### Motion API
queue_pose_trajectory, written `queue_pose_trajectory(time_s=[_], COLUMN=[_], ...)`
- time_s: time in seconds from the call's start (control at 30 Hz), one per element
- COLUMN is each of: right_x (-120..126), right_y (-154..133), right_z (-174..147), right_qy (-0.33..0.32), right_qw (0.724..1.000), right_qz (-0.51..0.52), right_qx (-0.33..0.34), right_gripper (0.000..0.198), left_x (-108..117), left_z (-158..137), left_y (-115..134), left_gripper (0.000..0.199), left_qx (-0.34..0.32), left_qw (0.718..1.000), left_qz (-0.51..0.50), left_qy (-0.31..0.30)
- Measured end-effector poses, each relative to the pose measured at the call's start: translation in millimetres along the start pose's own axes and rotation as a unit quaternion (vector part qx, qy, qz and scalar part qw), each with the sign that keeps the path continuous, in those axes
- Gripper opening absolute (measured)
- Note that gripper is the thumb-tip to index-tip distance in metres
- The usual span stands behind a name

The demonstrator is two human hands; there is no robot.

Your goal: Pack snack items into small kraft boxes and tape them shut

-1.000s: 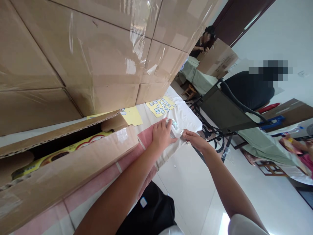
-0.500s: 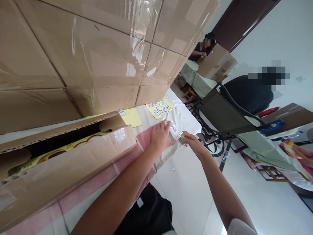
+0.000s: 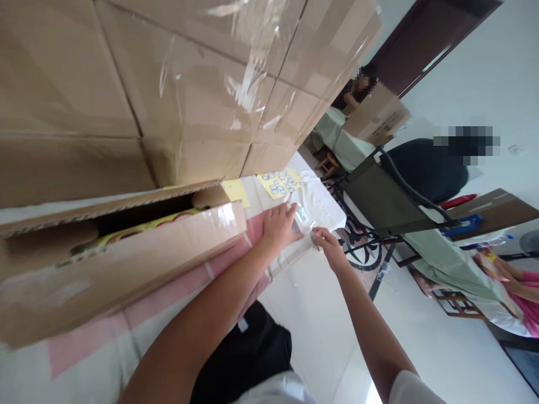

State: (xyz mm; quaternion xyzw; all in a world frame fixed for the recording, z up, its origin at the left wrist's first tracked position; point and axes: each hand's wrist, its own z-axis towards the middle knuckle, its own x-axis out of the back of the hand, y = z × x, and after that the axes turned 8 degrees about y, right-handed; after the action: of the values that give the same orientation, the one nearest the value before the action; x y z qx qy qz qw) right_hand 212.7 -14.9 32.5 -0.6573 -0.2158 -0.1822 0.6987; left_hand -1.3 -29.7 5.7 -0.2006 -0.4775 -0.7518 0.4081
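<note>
A white tape dispenser (image 3: 301,216) with a clear roll stands near the front edge of the cloth-covered table (image 3: 332,210). My left hand (image 3: 278,225) grips it from the left side, thumb stretched along its near side. At the dispenser's cutting end my right hand (image 3: 327,242) is closed in a pinch; the strip of tape between the fingertips is small and blurred. Behind the dispenser lies a yellow sheet (image 3: 273,186) with small blue-edged labels on it. To the left of my hands sits an opened cardboard box (image 3: 168,247) with yellow packages inside.
Stacked cardboard boxes (image 3: 202,101) wrapped in clear film rise at the back left. A dark folding chair (image 3: 374,196) stands to the right, with a seated person (image 3: 425,168) on it. Farther off, another person works by a carton (image 3: 377,115). Tiled floor (image 3: 311,314) shows below the table edge.
The view has shifted slightly, so the opened box appears a little higher and farther right. Both hands stay at the tape dispenser, with little movement between them.
</note>
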Motion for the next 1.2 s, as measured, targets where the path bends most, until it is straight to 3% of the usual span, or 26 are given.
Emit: queue_pose_trajectory(time_s=[0.1,0.2,0.27,0.33,0.43,0.57,0.7,0.87,1.07,1.2], right_x=[-15,-46,-70,-92,-116,-127,-127,-130,-136,-136], right_y=[-2,-5,-5,-3,3,5,2,3,9,9], right_z=[-34,-90,-133,-171,-204,-210,-210,-216,-222,-224], right_qy=[0.063,0.071,-0.004,-0.121,-0.221,-0.235,-0.238,-0.233,-0.179,-0.180], right_qw=[0.997,0.992,0.990,0.983,0.969,0.954,0.943,0.946,0.960,0.958], right_qz=[0.033,0.105,0.137,0.138,0.089,0.061,0.043,0.049,0.014,0.006], right_qx=[-0.005,-0.006,-0.020,-0.022,0.068,0.178,0.230,0.220,0.213,0.224], right_gripper=[0.031,0.024,0.026,0.037,0.047,0.051,0.056,0.062,0.043,0.049], left_x=[12,26,35,41,43,43,44,38,33,33], left_z=[1,2,-1,-7,-18,-23,-21,-20,-19,-18], left_y=[-7,-21,-30,-34,-34,-31,-32,-35,-38,-39], left_gripper=[0.080,0.053,0.040,0.036,0.035,0.033,0.028,0.025,0.026,0.028], left_qx=[0.002,-0.026,-0.063,-0.078,-0.101,-0.166,-0.174,-0.181,-0.184,-0.184], left_qw=[1.000,0.999,0.994,0.990,0.989,0.979,0.978,0.978,0.978,0.977], left_qz=[-0.009,-0.036,-0.084,-0.115,-0.112,-0.073,-0.044,-0.033,-0.038,-0.049], left_qy=[-0.012,-0.007,0.021,0.035,-0.002,-0.089,-0.106,-0.094,-0.093,-0.099])
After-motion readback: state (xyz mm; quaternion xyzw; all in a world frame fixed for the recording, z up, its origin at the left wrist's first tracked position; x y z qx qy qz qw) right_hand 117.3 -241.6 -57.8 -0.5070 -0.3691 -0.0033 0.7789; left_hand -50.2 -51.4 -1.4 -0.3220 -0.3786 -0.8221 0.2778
